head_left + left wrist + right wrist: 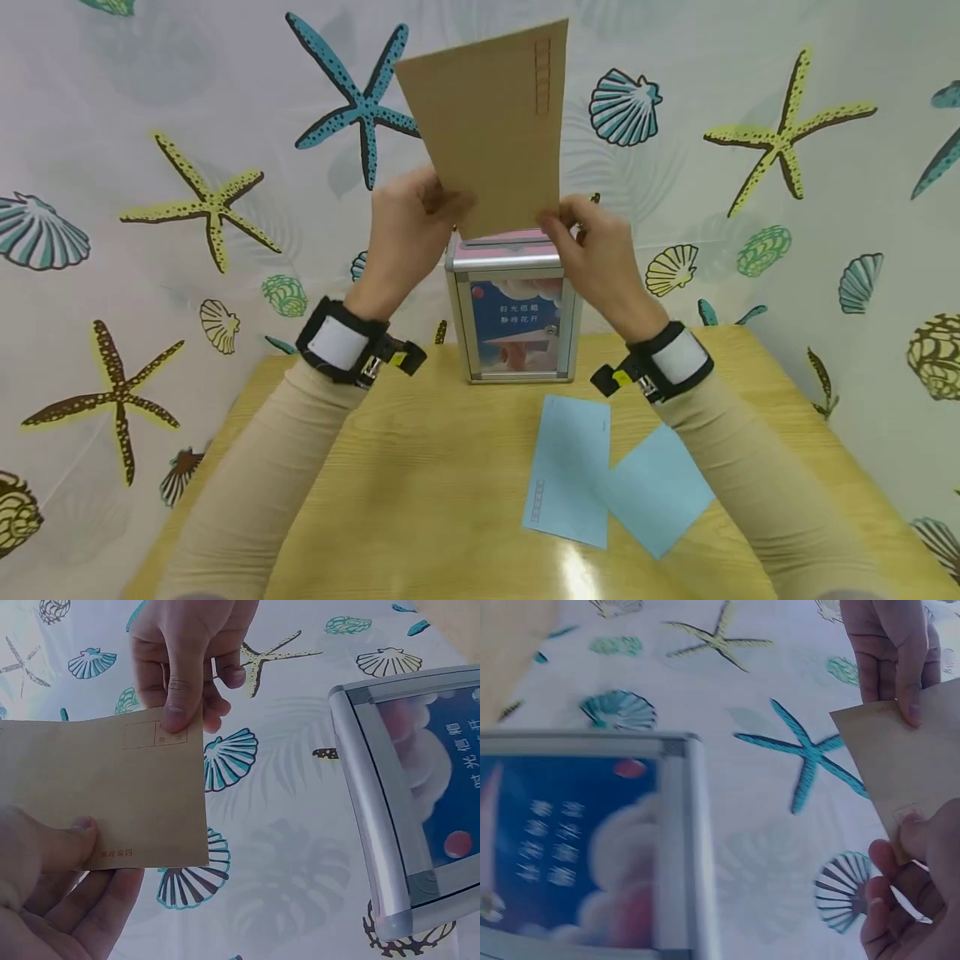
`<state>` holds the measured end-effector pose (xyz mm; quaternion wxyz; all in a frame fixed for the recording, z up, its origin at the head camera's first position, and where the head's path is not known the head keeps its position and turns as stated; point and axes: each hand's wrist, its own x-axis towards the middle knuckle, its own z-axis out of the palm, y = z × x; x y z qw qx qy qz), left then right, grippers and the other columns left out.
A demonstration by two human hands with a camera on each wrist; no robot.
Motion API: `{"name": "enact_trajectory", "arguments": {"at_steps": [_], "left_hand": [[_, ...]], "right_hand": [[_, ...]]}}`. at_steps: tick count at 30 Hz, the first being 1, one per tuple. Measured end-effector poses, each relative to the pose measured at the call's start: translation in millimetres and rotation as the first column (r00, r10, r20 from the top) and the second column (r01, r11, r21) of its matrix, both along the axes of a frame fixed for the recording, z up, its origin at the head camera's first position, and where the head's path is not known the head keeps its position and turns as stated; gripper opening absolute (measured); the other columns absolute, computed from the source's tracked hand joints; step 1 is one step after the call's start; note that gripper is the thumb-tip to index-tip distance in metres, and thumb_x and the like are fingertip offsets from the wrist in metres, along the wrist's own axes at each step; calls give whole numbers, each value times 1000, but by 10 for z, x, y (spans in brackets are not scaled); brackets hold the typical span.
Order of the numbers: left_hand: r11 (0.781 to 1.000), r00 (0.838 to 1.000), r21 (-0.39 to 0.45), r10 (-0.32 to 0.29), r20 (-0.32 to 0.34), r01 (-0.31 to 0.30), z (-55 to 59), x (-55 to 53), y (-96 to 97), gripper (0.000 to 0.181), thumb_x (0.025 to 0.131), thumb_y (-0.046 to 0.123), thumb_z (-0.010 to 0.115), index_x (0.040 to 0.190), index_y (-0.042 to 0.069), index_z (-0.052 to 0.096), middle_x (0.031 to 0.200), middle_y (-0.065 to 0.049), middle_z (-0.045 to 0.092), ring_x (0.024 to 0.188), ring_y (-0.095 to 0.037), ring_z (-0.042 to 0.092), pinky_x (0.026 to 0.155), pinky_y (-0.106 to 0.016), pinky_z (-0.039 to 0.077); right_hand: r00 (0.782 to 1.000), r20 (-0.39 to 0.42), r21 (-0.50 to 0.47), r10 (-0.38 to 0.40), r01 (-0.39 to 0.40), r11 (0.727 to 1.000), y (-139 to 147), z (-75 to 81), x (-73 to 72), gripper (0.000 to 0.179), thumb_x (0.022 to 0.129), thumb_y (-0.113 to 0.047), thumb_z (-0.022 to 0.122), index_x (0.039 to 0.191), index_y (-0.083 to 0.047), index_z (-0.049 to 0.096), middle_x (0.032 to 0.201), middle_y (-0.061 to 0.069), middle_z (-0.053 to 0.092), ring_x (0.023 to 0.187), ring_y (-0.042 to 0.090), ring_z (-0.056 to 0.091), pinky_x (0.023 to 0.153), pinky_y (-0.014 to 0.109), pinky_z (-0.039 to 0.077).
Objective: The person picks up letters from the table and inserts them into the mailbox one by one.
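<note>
Both hands hold a brown paper envelope (495, 125) up, one at each lower corner. My left hand (408, 233) pinches the left corner, its thumb lying on the paper in the left wrist view. The right corner is pinched between thumb and fingers of my right hand (600, 254). Small red printed boxes run along one edge of the envelope. Behind its lower edge in the head view stands a metal-framed letter box (459, 325) with a pink top, a slot and a blue picture front with white characters. The envelope covers part of the box top.
The letter box stands at the far edge of a wooden table (390, 483). Nearer, on the right half, lie a light blue envelope (573, 467) and a light blue paper piece (660, 492), partly under the right forearm in view. A sea-patterned cloth (300, 225) hangs behind.
</note>
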<state>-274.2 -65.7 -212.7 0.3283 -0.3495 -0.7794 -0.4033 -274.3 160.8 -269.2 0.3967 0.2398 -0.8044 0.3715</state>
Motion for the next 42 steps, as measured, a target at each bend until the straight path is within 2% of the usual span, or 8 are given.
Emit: {"name": "enact_trajectory", "arguments": {"at_steps": [2,5,11,14,20,31,36,42], "left_hand": [[1000,1000,13,6,-6,-6,129,-84,54,24,90,9,68,115,6,69,108,-8,73,91,-8,68,83,-25,56],[999,999,-1,46,6,-46,238,-196,112,25,91,10,68,115,7,69,110,-7,73,93,-8,68,84,-23,55],[994,991,-26,111,68,-109,265,-436,198,25,92,13,68,116,10,69,111,-5,73,95,-7,67,84,-22,54],[995,988,-5,102,115,-102,198,-544,225,26,92,13,67,118,11,69,113,-4,72,99,-7,66,86,-23,54],[991,980,-51,129,151,-123,-10,-669,238,28,93,12,66,120,10,67,116,-5,71,102,-10,66,89,-25,53],[985,975,-136,133,178,-110,-292,-778,269,23,92,13,67,115,8,69,108,-10,73,93,-17,67,80,-31,56],[990,977,-118,100,186,-78,-414,-827,275,19,93,9,65,112,5,68,110,-12,72,93,-19,67,80,-34,55],[993,974,-106,78,215,-56,-551,-827,266,16,94,6,63,109,5,67,108,-14,71,92,-19,66,79,-36,55]], "right_hand": [[1000,1,19,-18,18,1000,47,178,-63,19,97,-21,62,103,-4,70,87,7,71,76,15,59,56,26,37],[998,50,54,-35,33,998,91,345,-158,21,96,-22,64,103,-3,70,89,9,72,82,16,61,62,30,42],[984,163,98,-68,52,994,126,444,-381,20,94,-20,66,102,-2,68,90,12,73,86,21,63,84,41,50],[977,195,108,-86,66,992,142,429,-465,21,94,-21,66,102,-2,70,91,13,73,88,23,64,86,43,50],[963,255,144,-83,47,988,188,263,-552,17,94,-18,65,101,-3,70,92,12,73,89,23,64,83,43,51],[953,292,247,-81,6,969,214,-17,-649,20,92,-14,66,108,-3,73,98,16,74,89,25,65,80,46,54],[964,255,271,-78,6,963,233,-73,-666,14,91,-10,66,100,-2,74,92,15,74,84,24,66,72,45,54],[960,268,328,-84,-9,945,258,-135,-649,13,94,-12,64,98,-4,74,92,12,74,81,23,64,71,43,53]]}}
